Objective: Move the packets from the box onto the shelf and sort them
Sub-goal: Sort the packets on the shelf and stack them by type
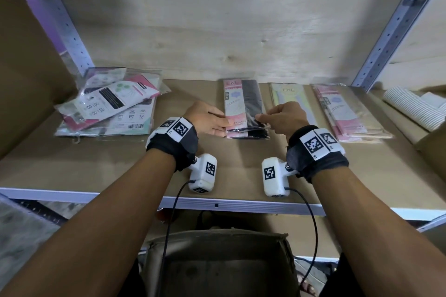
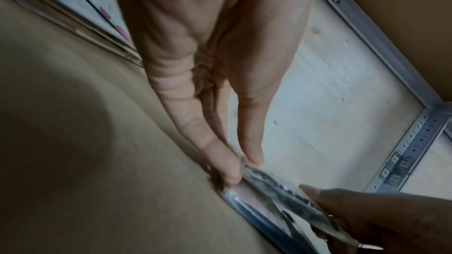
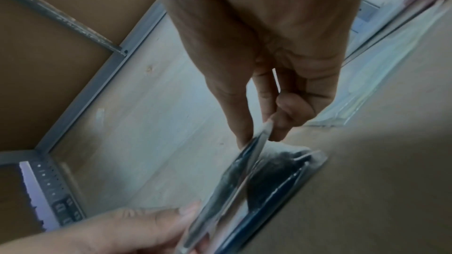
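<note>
On the cardboard-lined shelf, a stack of pink and black packets lies in the middle. My left hand pinches the near left edge of the top packet. My right hand pinches its near right edge. In the right wrist view, my right hand holds this top packet tilted up off the ones beneath. A yellow-green packet and a pink and beige stack lie to the right. The brown box stands below the shelf, and its inside looks dark.
A loose, untidy pile of mixed packets sits at the shelf's left. White ribbed items lie at the far right. Metal posts frame the bay, and a metal rail runs along the shelf's front edge.
</note>
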Action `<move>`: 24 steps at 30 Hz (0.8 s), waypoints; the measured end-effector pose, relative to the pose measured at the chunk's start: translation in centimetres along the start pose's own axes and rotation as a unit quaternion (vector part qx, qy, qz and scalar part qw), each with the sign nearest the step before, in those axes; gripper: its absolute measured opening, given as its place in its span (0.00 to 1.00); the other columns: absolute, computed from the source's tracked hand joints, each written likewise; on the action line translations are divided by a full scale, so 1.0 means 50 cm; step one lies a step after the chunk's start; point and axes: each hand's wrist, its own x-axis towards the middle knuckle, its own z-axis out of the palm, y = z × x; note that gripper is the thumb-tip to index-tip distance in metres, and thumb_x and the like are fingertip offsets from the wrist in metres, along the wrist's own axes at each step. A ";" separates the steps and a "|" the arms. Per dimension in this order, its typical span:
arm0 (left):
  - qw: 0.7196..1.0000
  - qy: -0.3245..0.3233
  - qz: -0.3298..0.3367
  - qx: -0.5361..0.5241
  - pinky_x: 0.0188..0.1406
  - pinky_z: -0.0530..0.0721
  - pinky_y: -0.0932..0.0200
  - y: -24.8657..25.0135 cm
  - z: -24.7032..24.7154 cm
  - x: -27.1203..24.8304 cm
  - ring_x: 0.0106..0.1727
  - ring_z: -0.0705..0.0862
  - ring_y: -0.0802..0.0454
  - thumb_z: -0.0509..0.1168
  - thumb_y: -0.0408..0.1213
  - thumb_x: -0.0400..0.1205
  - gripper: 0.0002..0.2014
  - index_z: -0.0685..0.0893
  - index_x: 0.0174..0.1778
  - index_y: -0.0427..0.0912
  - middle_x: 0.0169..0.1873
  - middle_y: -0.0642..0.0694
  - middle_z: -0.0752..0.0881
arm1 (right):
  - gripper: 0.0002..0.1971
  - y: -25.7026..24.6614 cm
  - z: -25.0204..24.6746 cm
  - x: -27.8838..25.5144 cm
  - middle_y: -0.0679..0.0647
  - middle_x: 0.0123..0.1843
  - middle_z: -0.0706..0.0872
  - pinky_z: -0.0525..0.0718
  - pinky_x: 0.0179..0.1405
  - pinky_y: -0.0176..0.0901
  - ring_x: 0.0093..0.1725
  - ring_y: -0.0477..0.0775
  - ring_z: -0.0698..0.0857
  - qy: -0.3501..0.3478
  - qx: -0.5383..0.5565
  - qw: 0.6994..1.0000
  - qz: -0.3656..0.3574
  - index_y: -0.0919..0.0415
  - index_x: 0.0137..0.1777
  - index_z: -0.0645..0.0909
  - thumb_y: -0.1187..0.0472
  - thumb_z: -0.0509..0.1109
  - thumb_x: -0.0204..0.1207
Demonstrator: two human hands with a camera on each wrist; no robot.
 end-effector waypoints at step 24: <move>0.996 0.055 -0.033 0.063 0.36 0.92 0.60 0.009 -0.046 -0.010 0.41 0.90 0.47 0.78 0.36 0.76 0.17 0.84 0.58 0.33 0.45 0.34 0.89 | 0.11 -0.008 0.002 0.003 0.59 0.50 0.90 0.89 0.56 0.52 0.52 0.59 0.89 -0.005 -0.111 0.994 -0.018 0.57 0.41 0.84 0.58 0.83 0.67</move>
